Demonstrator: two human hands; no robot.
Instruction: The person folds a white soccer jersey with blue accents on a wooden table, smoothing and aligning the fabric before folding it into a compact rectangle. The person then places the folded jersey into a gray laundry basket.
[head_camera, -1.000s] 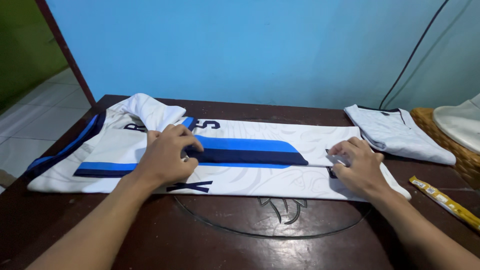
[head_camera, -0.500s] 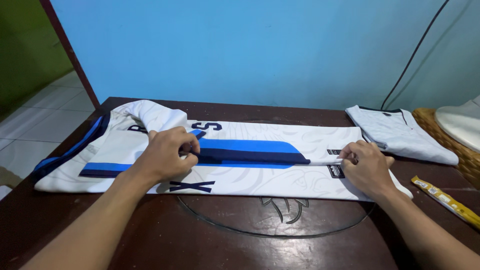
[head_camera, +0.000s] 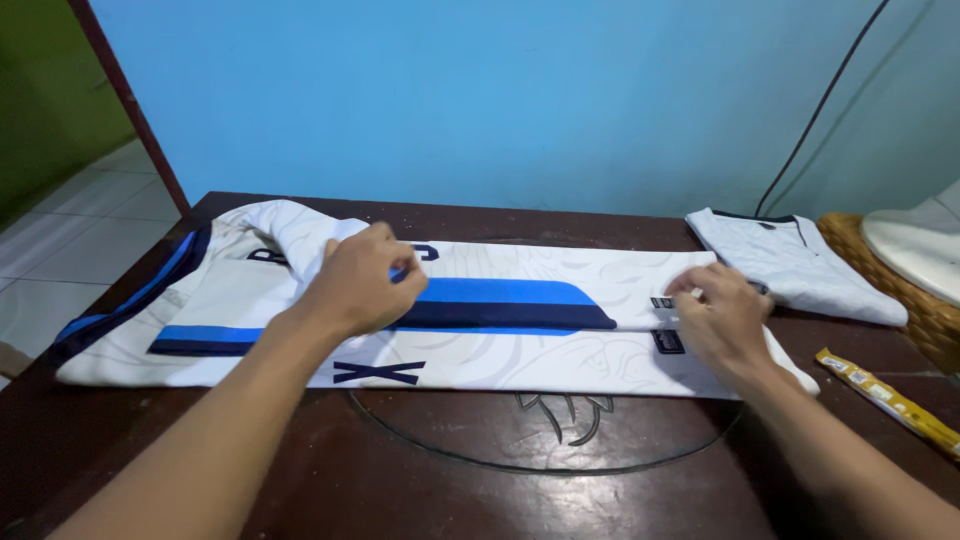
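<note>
White jersey (head_camera: 560, 350) is showing a faint grey swirl print, a bright blue band over a navy band across its middle, dark navy lettering, and blue-and-navy striping along its left sleeve edge; two small black tags are sitting near its right end. Folded shirt (head_camera: 800, 262) is showing white with a thin dark collar line. Table (head_camera: 480, 480) is looking dark reddish brown with a dark circle and emblem drawn on it. Wall (head_camera: 520, 100) is showing light blue. Wrapper (head_camera: 890, 400) is showing yellow with small white patches. Basket (head_camera: 925, 300) is showing tan weave.
</note>
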